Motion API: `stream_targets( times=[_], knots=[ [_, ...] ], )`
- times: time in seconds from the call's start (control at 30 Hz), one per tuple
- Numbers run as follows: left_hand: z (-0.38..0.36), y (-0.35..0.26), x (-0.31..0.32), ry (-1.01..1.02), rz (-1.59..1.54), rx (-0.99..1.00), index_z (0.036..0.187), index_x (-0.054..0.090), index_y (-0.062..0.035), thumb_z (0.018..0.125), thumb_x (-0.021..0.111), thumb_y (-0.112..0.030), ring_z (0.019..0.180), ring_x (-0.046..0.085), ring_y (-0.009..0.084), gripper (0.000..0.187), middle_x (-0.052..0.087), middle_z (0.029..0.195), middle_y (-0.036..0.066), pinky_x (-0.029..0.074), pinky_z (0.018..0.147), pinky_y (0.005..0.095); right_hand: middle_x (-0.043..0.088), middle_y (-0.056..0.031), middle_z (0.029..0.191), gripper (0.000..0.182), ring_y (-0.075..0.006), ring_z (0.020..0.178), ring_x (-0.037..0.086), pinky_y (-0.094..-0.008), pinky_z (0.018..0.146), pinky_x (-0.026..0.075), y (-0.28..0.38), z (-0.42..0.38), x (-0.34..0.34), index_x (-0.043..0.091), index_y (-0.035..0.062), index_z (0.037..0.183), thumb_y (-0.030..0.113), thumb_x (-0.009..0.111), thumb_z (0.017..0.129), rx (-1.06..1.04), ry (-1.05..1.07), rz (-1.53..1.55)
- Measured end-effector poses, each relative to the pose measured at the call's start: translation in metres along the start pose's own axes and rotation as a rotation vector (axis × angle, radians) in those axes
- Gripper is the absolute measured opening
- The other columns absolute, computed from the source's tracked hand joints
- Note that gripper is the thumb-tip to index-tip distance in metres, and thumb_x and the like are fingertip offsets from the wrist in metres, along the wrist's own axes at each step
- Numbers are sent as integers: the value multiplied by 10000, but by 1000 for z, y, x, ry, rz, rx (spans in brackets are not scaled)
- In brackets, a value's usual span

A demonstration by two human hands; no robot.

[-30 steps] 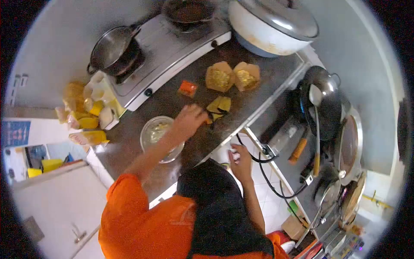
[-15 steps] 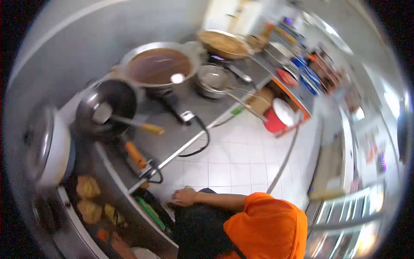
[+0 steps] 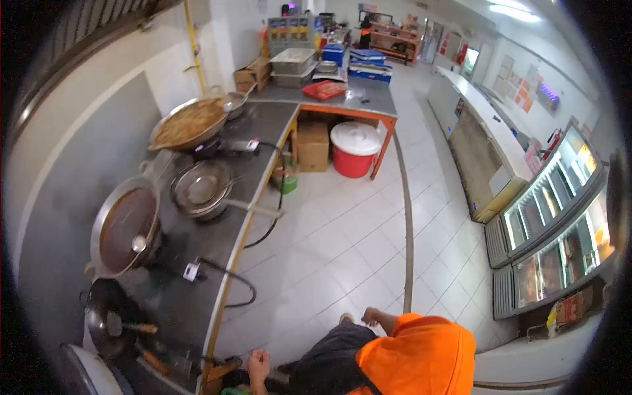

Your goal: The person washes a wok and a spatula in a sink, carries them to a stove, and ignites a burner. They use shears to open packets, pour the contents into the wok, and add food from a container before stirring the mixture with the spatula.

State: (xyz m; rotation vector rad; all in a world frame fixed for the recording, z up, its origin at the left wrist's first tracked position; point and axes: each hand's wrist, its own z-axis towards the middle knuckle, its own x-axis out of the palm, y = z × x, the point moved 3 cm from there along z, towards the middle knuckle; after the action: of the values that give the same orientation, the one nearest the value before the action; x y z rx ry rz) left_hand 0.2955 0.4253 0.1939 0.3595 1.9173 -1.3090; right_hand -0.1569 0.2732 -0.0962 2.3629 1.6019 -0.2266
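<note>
My left hand (image 3: 259,363) is low in the view, beside the front edge of the dark counter (image 3: 220,243). Its fingers are curled in, and nothing shows in them. In front of my orange shirt is my right hand (image 3: 372,316), over the tiled floor, fingers folded and holding nothing visible. Nearest my left hand on the counter are a dark wok (image 3: 105,329) with a wooden-handled spatula (image 3: 139,327) in it. Farther along sit a wide pan of brown liquid (image 3: 125,230), metal strainers (image 3: 201,187) and a pan of fried-looking food (image 3: 189,125).
A red bucket with a white lid (image 3: 355,137) and a cardboard box (image 3: 312,147) stand under the far orange-framed table. A red tray (image 3: 324,90) and blue containers (image 3: 368,66) are on top. Lit glass-door fridges (image 3: 553,230) line the right. A cable (image 3: 250,286) hangs off the counter.
The view has swung up and right, bringing the far table and fridges into sight. My left hand has come away from the lower shelf; my right hand has shifted rightward, away from the counter.
</note>
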Motion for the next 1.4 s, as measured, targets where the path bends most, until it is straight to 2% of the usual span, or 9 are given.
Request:
stream_targets(
  times=[0.13, 0.27, 0.57, 0.83, 0.9, 1.03, 1.23, 1.33, 1.4],
  knots=[
    [41, 104, 152, 408, 122, -326, 929, 628, -15, 886, 544, -367, 788, 627, 262, 365, 655, 899, 162, 476, 692, 431, 678, -54, 925, 351, -168, 734, 635, -333, 617, 537, -66, 65, -37, 666, 147, 1046, 359, 608, 772, 31, -81, -50],
    [122, 28, 225, 425, 200, -195, 902, 630, -19, 876, 544, -367, 778, 628, 264, 360, 653, 874, 162, 480, 694, 428, 651, -141, 696, 285, -227, 598, 610, -308, 596, 521, -31, 25, -127, 696, 57, 728, 317, 581, 749, -132, -112, -161],
    [332, -80, 348, 425, 428, 127, 821, 635, -32, 847, 543, -368, 746, 630, 271, 350, 645, 799, 160, 491, 700, 420, 604, -144, 1182, 416, -324, 1112, 560, -458, 907, 466, 8, 17, -332, 635, 75, 1105, 306, 583, 764, 106, -457, 56],
    [460, -110, 438, 469, 609, 356, 749, 640, -44, 821, 542, -369, 717, 633, 277, 348, 638, 732, 158, 501, 706, 412, 596, -167, 1165, 397, -328, 1104, 561, -449, 895, 475, 32, 63, -560, 605, 78, 1103, 307, 571, 781, 112, -568, 69],
    [533, -213, 414, 437, 5, -320, 702, 640, -58, 825, 502, -289, 633, 620, 236, 296, 632, 672, 108, 493, 629, 400, 638, -201, 1032, 360, -368, 1022, 593, -449, 878, 481, 49, 88, -654, 613, 48, 1029, 304, 559, 782, 10, -762, 161],
    [620, -383, 385, 179, -478, -125, 879, 599, -24, 882, 496, -130, 653, 586, 135, 148, 613, 711, 58, 461, 596, 268, 635, -234, 888, 213, -414, 827, 616, -496, 714, 495, 103, 95, -872, 599, 35, 892, 196, 569, 756, -332, -1105, 220],
    [600, -429, 387, -77, -536, -259, 890, 593, 6, 878, 509, -106, 693, 611, 152, 140, 639, 757, 87, 488, 616, 286, 634, -255, 844, 190, -418, 813, 623, -501, 718, 491, 158, 155, -1167, 599, 9, 913, 134, 553, 777, -492, -1453, 179],
    [481, -323, 436, -261, -318, -423, 754, 625, 13, 820, 540, -199, 657, 624, 273, 238, 642, 705, 163, 504, 634, 370, 635, -260, 895, 187, -422, 856, 617, -489, 749, 492, 178, 173, -1264, 592, 6, 918, 139, 554, 791, -447, -1442, 5],
    [365, -291, 468, -54, 440, -698, 694, 658, -78, 761, 545, -281, 652, 626, 304, 242, 648, 692, 138, 497, 641, 457, 637, -247, 916, 188, -418, 870, 617, -486, 754, 491, 191, 162, -1301, 596, 9, 920, 143, 548, 796, -411, -1392, 144]
  ],
)
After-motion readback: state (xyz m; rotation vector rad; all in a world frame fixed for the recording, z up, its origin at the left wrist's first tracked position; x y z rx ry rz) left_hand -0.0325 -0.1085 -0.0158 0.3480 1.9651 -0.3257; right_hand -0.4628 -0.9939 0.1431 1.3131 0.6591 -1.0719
